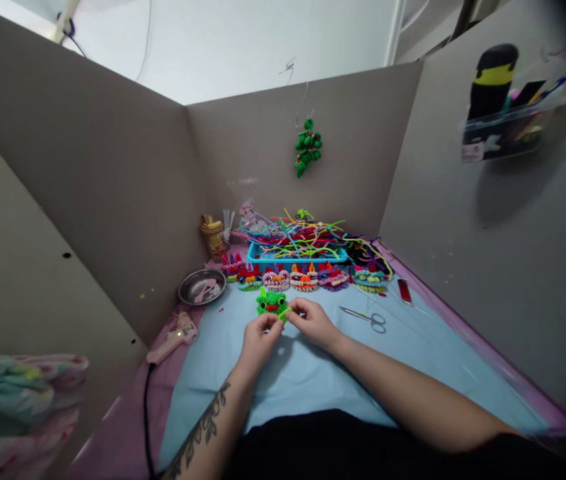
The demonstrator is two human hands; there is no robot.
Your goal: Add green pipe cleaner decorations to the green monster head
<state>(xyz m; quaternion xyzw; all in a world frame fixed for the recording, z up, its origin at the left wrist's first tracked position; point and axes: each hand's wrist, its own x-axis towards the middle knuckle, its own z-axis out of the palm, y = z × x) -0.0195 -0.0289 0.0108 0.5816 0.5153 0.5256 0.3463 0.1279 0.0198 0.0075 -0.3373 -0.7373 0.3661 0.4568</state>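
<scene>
Between my two hands is a short bright lime-green pipe cleaner (285, 313), pinched at both sides by the fingertips. My left hand (261, 337) is closed on its left part, and my right hand (313, 321) is closed on its right part. Just beyond the fingers sits a green fuzzy animal head (271, 302) with round eyes and a red patch at its front. Whether the fingers touch this head I cannot tell. A pair of scissors (365, 317) lies on the blue sheet (323, 393), right of my right hand.
Several colourful fuzzy heads (304, 277) stand in a row before a blue tray (297, 261) heaped with pipe cleaners (303, 233). At left are a metal bowl (185, 293) and a pink glue gun (173, 341) with a black cord. Grey panels (253, 147) enclose the table on three sides.
</scene>
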